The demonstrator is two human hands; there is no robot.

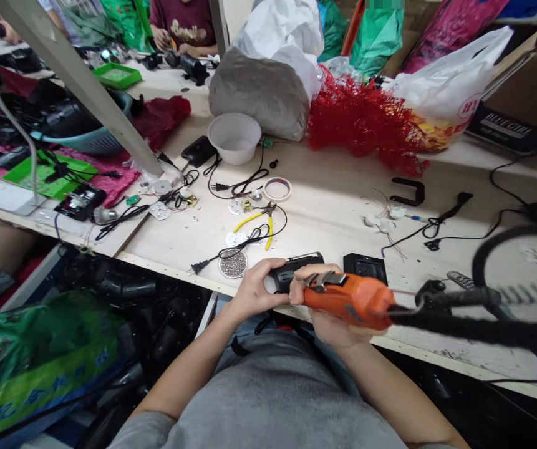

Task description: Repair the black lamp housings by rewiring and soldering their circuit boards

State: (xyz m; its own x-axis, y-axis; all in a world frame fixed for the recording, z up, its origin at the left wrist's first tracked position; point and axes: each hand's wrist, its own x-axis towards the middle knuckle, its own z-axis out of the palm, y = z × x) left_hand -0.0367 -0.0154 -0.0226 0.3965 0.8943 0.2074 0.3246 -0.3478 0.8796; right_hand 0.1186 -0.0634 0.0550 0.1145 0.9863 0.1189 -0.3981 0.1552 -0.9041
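Observation:
My left hand [259, 288] is closed around the left end of a black plastic housing [287, 272] at the table's front edge. In my right hand [331, 321] is an orange electric screwdriver [350, 299], its tip pointing left at the housing; the contact point is hidden behind the fingers. A black cable runs from the tool's rear to the right. Just right of the housing stands an open black box-shaped part [365, 269]. A round dish of small screws [233, 263] lies left of my left hand, with yellow-handled cutting pliers [261, 224] behind it.
Power cords [244, 181], a tape roll [277, 189] and a white bowl [234, 138] lie farther back. Red netting [362, 121] and a grey bundle [259, 93] line the back. A metal post [81, 81] slants at left. Across the table sits another person [184, 28].

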